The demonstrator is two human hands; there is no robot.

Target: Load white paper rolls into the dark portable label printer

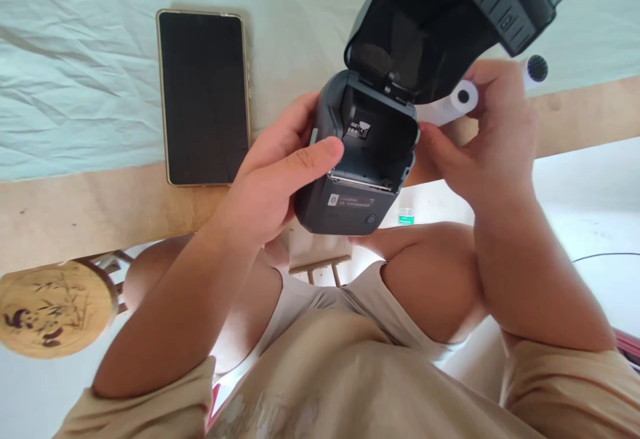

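Note:
My left hand (280, 165) is closed around a dark grey portable printer (345, 212); its thumb lies over the left rim of the paper compartment. The black lid (425, 19) is raised and tilts up and right. Inside the compartment (380, 135) a small printed label shows, with no roll there. My right hand (495, 132) is at the printer's right side, slightly blurred. Its thumb reaches the edge below the hinge, and the index finger is apart from it. In that gap a white paper roll (464, 97) shows, partly hidden. The other right fingertips are out of sight.
A tablet (205, 99) with a dark screen lies left on the pale green cloth (80, 72), by the wooden table edge (100, 212). Another roll (537, 69) is beyond my right hand. Below are a round wooden stool (55, 309) and a green-labelled bottle (407, 217).

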